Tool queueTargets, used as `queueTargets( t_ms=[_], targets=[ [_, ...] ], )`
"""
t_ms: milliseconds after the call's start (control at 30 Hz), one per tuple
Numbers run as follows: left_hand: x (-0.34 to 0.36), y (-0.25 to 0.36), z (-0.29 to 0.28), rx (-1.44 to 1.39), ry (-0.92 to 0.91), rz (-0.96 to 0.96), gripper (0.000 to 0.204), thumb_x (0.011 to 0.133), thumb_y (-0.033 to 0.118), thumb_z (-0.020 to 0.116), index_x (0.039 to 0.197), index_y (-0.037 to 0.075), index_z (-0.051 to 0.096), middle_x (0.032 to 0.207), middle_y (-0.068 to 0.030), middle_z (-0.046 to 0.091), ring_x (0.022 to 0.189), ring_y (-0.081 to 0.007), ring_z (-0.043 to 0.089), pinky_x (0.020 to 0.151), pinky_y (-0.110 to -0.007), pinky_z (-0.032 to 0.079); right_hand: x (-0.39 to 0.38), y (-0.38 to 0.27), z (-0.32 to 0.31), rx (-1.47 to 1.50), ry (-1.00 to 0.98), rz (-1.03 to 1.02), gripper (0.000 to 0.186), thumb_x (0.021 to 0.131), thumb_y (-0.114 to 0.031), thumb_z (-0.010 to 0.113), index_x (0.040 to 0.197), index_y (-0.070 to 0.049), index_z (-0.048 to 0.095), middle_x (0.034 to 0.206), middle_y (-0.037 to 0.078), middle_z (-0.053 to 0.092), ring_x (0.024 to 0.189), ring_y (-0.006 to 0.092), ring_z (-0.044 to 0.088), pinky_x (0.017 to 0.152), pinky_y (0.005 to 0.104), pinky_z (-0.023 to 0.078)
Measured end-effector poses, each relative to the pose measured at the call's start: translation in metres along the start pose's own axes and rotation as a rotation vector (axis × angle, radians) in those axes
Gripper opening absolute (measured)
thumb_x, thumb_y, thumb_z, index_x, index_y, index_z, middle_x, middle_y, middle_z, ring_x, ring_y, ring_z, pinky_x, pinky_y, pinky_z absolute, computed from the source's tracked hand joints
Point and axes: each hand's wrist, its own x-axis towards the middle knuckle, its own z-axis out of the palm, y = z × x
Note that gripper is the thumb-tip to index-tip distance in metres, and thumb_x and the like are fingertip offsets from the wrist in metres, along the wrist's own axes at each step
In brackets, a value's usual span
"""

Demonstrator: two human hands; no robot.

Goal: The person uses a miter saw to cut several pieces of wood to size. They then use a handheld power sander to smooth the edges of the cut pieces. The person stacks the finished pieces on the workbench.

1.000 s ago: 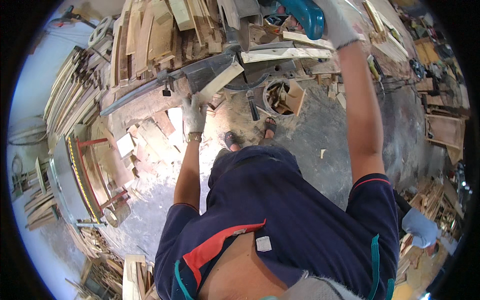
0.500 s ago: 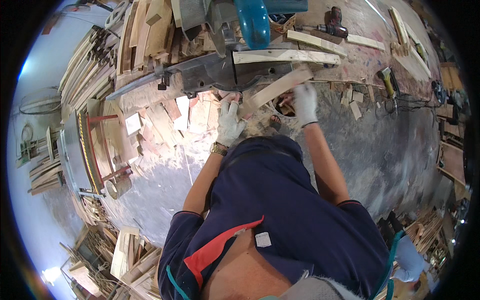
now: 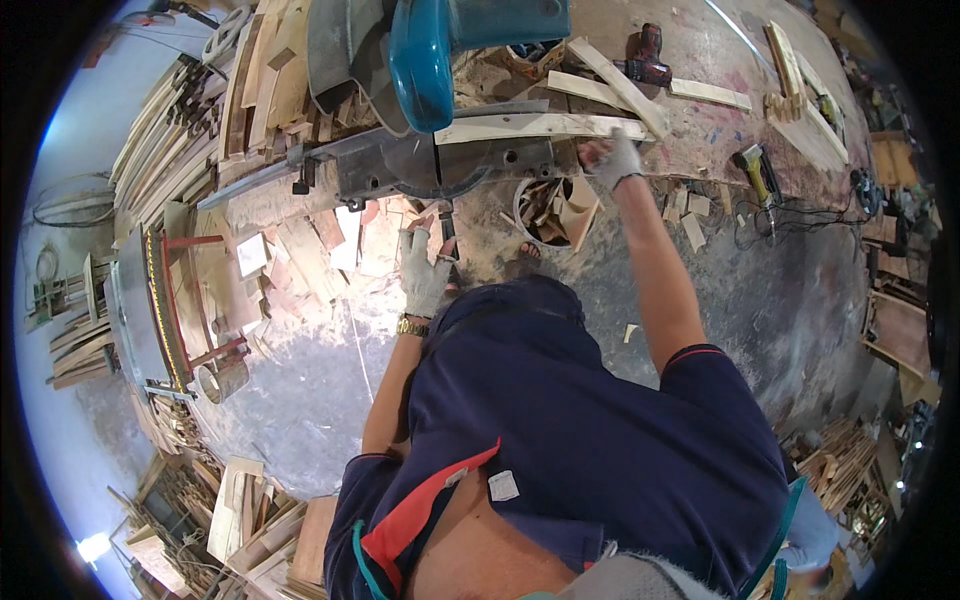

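Note:
My left hand (image 3: 425, 280), in a pale glove with bare fingertips, is open just in front of the miter saw (image 3: 425, 165), fingers apart and holding nothing I can see. Beside the saw's right end is my right hand (image 3: 617, 162), gloved too and slightly blurred; its fingers point left, close under the right end of a long pale wood strip (image 3: 530, 127). That strip lies across the saw's bed along the fence. The saw's teal motor housing (image 3: 420, 75) stands above it. Another wood strip (image 3: 612, 82) rests slantwise on the bench behind my right hand.
A round bin of wood offcuts (image 3: 548, 212) stands below the saw. On the bench are a cordless drill (image 3: 650, 60) and further strips. A yellow-green nailer (image 3: 758, 172) lies at the right edge. Offcuts (image 3: 300, 255) cover the floor at left, beside stacked boards (image 3: 165, 150).
The short strip held between my hands has left them; a strip now lies slantwise on the bench. My right hand has moved up toward the saw; my left has dropped slightly and opened.

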Motion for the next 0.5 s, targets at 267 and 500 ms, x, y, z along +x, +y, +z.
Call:
queueTargets(
  t_ms=[267, 500],
  targets=[
    [0.013, 0.007, -0.023, -0.047, -0.04, 0.035, 0.033, 0.093, 0.013, 0.073, 0.123, 0.0, 0.065, 0.111, -0.016, 0.062, 0.103, -0.0323, 0.062, 0.089, -0.04, 0.05, -0.003, 0.042, -0.005, -0.082, -0.244, -0.147, 0.026, 0.107, -0.03, 0.061, 0.108, -0.004, 0.055, 0.087, 0.016, 0.066, 0.068, 0.0254, 0.066, 0.05, 0.0364, 0.051],
    [0.02, -0.009, -0.048, -0.208, -0.017, 0.032, 0.014, 0.096, 0.011, 0.062, 0.093, -0.003, 0.063, 0.083, -0.0168, 0.058, 0.072, -0.032, 0.058, 0.066, -0.04, 0.045, -0.058, 0.049, -0.064, -0.288, -0.169, -0.135, 0.027, 0.106, -0.032, 0.061, 0.106, -0.005, 0.062, 0.077, 0.012, 0.062, 0.062, 0.0258, 0.065, 0.052, 0.0396, 0.054]
  ],
)
